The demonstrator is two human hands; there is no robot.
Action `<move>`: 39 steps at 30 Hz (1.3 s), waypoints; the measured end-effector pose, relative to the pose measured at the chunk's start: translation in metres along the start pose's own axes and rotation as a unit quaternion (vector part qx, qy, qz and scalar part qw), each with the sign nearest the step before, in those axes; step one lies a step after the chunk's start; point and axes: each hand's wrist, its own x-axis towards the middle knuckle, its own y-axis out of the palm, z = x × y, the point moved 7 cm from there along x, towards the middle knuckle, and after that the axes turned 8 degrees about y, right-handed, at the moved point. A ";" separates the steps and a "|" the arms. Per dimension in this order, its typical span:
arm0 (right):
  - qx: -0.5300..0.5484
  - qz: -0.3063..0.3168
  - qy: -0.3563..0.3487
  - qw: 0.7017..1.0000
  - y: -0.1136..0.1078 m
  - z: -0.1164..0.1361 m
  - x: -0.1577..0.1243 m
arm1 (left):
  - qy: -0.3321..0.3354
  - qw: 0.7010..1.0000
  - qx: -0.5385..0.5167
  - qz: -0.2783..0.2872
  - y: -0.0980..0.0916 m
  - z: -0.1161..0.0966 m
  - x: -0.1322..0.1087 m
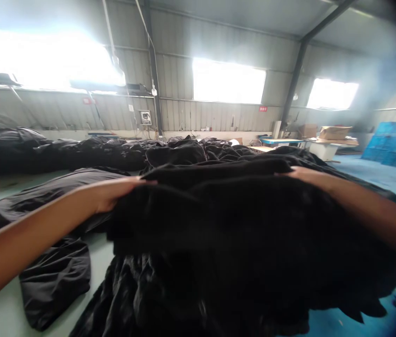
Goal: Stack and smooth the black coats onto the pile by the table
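Note:
A large black fabric piece (219,210), soft and fleecy in look, hangs stretched between my two hands. My left hand (120,191) grips its upper left edge, fingers closed over the cloth. On the far right of the same edge, my right hand (296,174) pinches the fabric, its fingertips partly sunk in the folds. The cloth's lower part drops toward the floor and merges with more black material below, so its full outline is hard to make out. Left of it lies a smooth black garment-like piece (57,281) on the pale floor.
Piles of black fabric (113,152) stretch across the back and left. Tables (282,141) with a cardboard box (335,133) stand at the back right. Blue panels (394,144) lean at far right. The floor (387,166) is blue on that side.

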 end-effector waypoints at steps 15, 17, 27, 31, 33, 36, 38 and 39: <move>-0.185 -0.283 -0.231 0.912 0.065 0.008 -0.069 | 0.326 0.906 0.262 -0.069 0.068 -0.038 -0.016; -0.275 -0.203 -0.300 0.891 0.087 0.060 -0.033 | 0.361 0.881 0.306 -0.021 0.084 -0.079 0.038; -0.367 -0.017 -0.192 0.910 0.213 -0.032 0.128 | 0.187 0.894 0.387 0.125 0.223 0.048 0.134; -0.355 -0.058 -0.206 0.910 0.222 -0.036 0.144 | 0.152 0.912 0.349 0.151 0.223 0.067 0.147; -0.364 -0.105 -0.213 0.901 0.214 -0.012 0.160 | 0.147 0.913 0.328 0.194 0.210 0.053 0.171; -0.384 -0.169 -0.203 0.885 0.201 0.024 0.200 | 0.171 0.915 0.316 0.185 0.187 0.025 0.223; -0.405 -0.175 -0.174 0.880 0.202 0.030 0.235 | 0.174 0.920 0.327 0.125 0.178 0.023 0.258; -0.413 -0.165 -0.156 0.882 0.207 0.025 0.252 | 0.169 0.921 0.335 0.102 0.179 0.030 0.271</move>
